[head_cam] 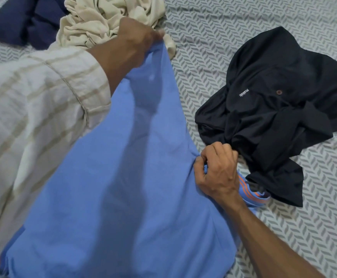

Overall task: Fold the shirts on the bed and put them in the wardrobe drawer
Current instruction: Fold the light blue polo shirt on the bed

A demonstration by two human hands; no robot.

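Note:
A light blue shirt point(123, 177) with orange stripes on one sleeve is stretched across the bed in front of me. My left hand point(131, 43) grips its far edge, lifted above the bed. My right hand point(217, 171) pinches the shirt's right edge beside the striped sleeve, with curled fingers. A crumpled black shirt point(268, 113) lies to the right, touching my right hand. A bunched cream shirt point(103, 19) lies at the top, behind my left hand. A navy garment point(23, 21) sits at the top left.
The bed sheet point(284, 227), white with a grey leaf pattern, shows bare at the right and lower right. My left sleeve, cream with tan stripes, covers the left side of the view. The wardrobe is out of sight.

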